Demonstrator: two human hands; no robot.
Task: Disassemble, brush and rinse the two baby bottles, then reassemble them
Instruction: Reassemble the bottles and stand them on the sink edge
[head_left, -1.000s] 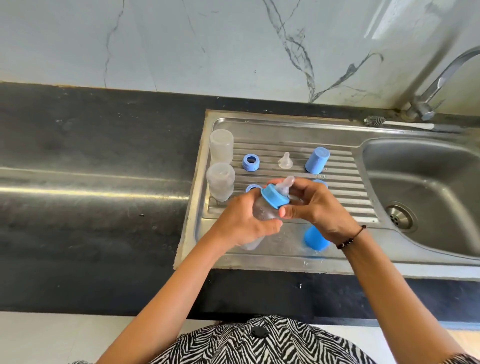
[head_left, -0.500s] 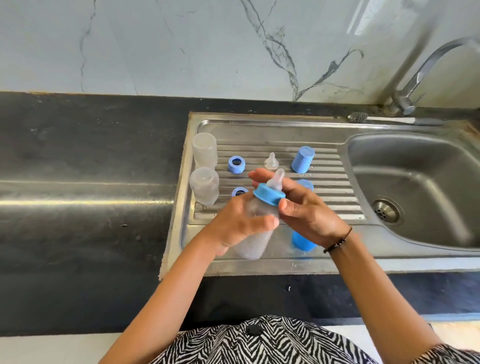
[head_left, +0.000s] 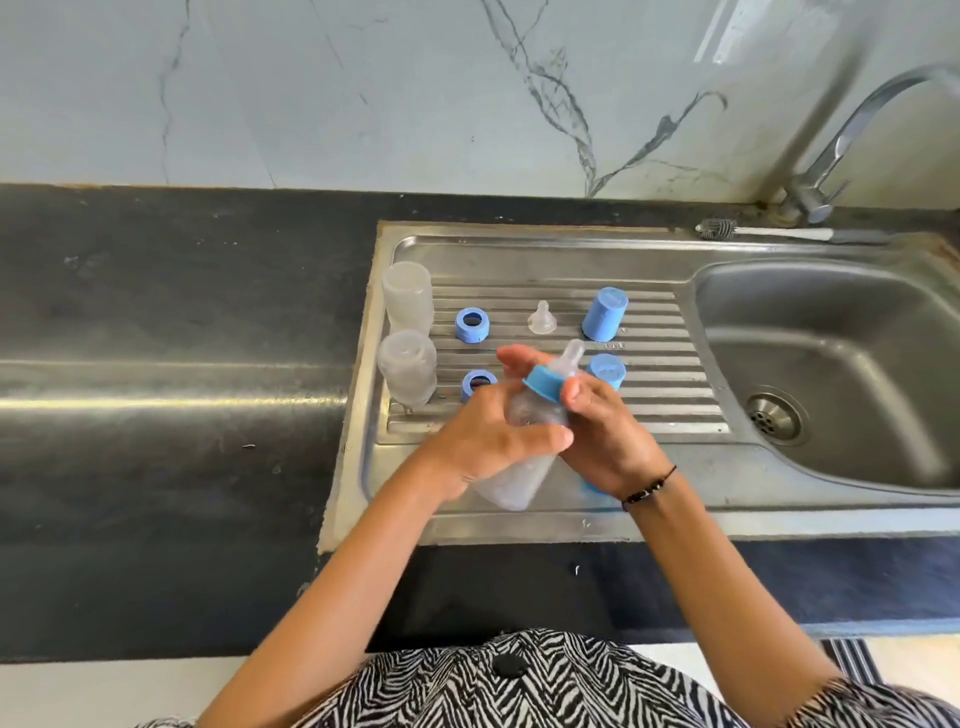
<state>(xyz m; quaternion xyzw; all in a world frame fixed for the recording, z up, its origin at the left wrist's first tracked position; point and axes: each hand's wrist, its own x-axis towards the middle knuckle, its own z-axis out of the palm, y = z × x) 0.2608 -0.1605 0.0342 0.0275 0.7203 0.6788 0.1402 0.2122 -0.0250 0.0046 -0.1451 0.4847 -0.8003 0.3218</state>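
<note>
Two hands met over the sink's draining board (head_left: 519, 249): the left hand (head_left: 483, 441) gripped the bottle (head_left: 519, 467), the right hand (head_left: 602, 431) pinched its blue ring (head_left: 543, 383), probably screwing it, needing more turns.

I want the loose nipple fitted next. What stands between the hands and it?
Nothing visible. The loose nipple stands alone on the drainboard, beyond the right hand; both hands are busy with the bottle.
</note>
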